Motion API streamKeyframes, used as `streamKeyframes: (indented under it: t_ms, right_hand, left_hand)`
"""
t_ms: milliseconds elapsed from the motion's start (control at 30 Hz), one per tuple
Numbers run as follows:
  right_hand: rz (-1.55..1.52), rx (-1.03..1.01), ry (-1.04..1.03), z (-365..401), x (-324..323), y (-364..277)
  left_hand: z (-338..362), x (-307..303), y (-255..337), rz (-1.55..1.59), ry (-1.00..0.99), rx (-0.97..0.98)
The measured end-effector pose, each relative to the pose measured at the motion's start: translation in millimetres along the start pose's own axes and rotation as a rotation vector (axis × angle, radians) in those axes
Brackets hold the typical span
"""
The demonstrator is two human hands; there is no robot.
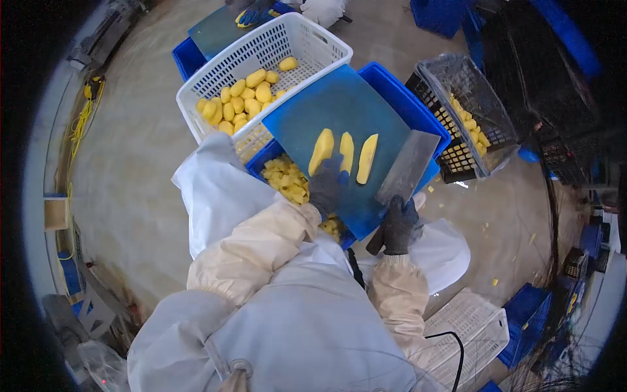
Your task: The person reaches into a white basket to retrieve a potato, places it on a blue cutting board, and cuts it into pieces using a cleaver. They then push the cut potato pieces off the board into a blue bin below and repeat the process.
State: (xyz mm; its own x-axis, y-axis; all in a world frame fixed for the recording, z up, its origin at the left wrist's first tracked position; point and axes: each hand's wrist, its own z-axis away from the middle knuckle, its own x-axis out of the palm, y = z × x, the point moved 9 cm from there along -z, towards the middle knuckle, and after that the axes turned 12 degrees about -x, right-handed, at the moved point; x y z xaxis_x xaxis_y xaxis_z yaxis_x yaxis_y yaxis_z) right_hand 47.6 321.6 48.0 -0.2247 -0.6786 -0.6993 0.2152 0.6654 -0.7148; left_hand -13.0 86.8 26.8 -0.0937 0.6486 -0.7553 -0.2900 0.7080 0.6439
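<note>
Three long slices of peeled potato lie side by side on a blue-green cutting board (287, 124). My left hand (325, 186), in a dark grey glove, grips the near end of the left potato slice (322, 150) and also touches the middle potato slice (347, 154). Its fingertips are partly hidden. The right potato slice (368, 159) lies apart from the hand. With its fingers wrapped round the dark handle, my gloved right hand (400, 225) holds a cleaver (411, 163), its broad blade over the board's right side.
Beyond the board a white crate (330, 46) holds whole peeled potatoes (245, 98). Potato chunks (286, 178) fill a blue bin under the board. A dark crate (450, 160) with potato pieces stands at right. Another person's gloved hand (251, 14) shows at the top.
</note>
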Motion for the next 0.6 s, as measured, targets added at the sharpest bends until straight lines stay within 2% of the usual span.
streamKeyframes:
  t_ms: [33, 100, 133, 200, 267, 333, 400, 467, 533, 567, 600]
  right_hand:
    - [-0.086, 0.002, 0.038, 1, 8, 16]
    - [-0.13, -0.006, 0.003, 3, 16, 23]
    - [-0.176, -0.008, -0.031, 4, 23, 27]
    - [-0.258, -0.018, -0.002, 8, 32, 34]
    - [-0.34, -0.022, 0.035, 14, 33, 42]
    - [-0.018, -0.243, -0.127, 18, 34, 17]
    - [-0.101, -0.178, -0.129, 20, 33, 14]
    - [-0.19, -0.11, -0.133, 21, 28, 1]
    - [-0.034, -0.11, -0.189, 19, 13, -23]
    - [-0.037, -0.102, -0.184, 17, 16, -18]
    - [0.018, -0.118, -0.192, 16, 20, -14]
  left_hand:
    - [-1, -5, 4, 0.003, 0.005, -0.002]
    - [2, -2, 34, -0.276, -0.023, 0.243]
    - [0, -6, 43, -0.273, -0.019, 0.243]
    - [-1, -5, 73, -0.461, 0.032, 0.383]
    - [-12, 4, 78, -0.475, 0.0, 0.387]
    - [-20, 19, 83, -0.486, -0.037, 0.401]
    - [-26, 32, 81, -0.527, -0.022, 0.372]
    - [-28, 43, 67, -0.419, -0.061, 0.356]
    - [-30, 38, 67, -0.292, -0.088, 0.284]
    - [-34, 34, 62, -0.211, -0.129, 0.116]
    - [-37, 38, 61, -0.214, -0.134, 0.122]
